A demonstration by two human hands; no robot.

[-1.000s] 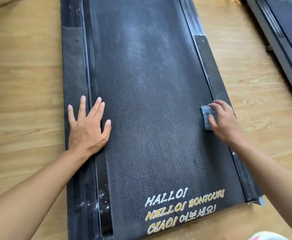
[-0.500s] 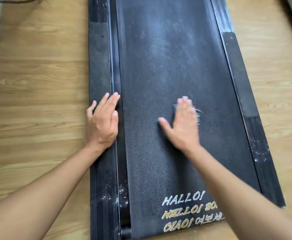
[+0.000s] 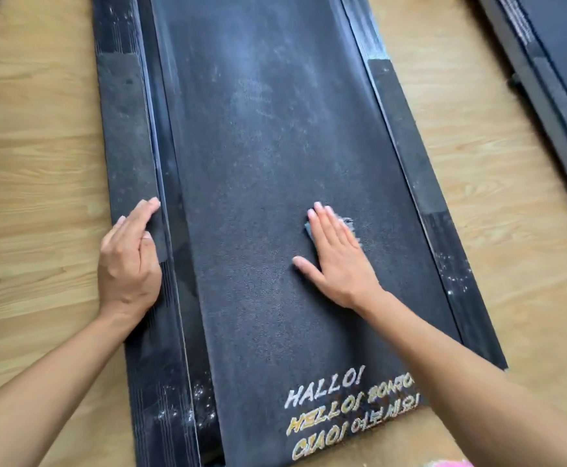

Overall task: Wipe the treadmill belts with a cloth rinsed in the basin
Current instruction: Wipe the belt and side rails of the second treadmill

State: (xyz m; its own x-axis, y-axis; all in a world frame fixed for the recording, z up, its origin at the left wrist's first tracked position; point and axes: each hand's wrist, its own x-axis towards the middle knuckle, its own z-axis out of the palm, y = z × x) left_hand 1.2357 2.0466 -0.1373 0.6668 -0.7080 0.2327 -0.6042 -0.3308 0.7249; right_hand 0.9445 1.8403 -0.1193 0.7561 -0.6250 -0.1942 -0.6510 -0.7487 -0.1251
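A black treadmill belt point(image 3: 268, 156) runs up the middle of the view, dusty and streaked pale higher up, with white and yellow lettering near its front end. My right hand point(image 3: 337, 256) lies flat on the belt with straight fingers, pressing a small grey-blue cloth point(image 3: 348, 224) that shows only at the fingertips and right edge. My left hand point(image 3: 130, 254) rests on the left side rail point(image 3: 123, 136), fingers straight and pointing up the rail.
The right side rail point(image 3: 420, 170) is speckled with white dust lower down. A second treadmill point(image 3: 551, 62) lies at the upper right. Light wooden floor point(image 3: 32, 163) surrounds both machines. A pink object point(image 3: 450, 463) peeks in at the bottom edge.
My right hand carried the cloth from the belt's right edge to its middle and flattened over it. My left hand shifted from straddling the belt edge onto the left rail.
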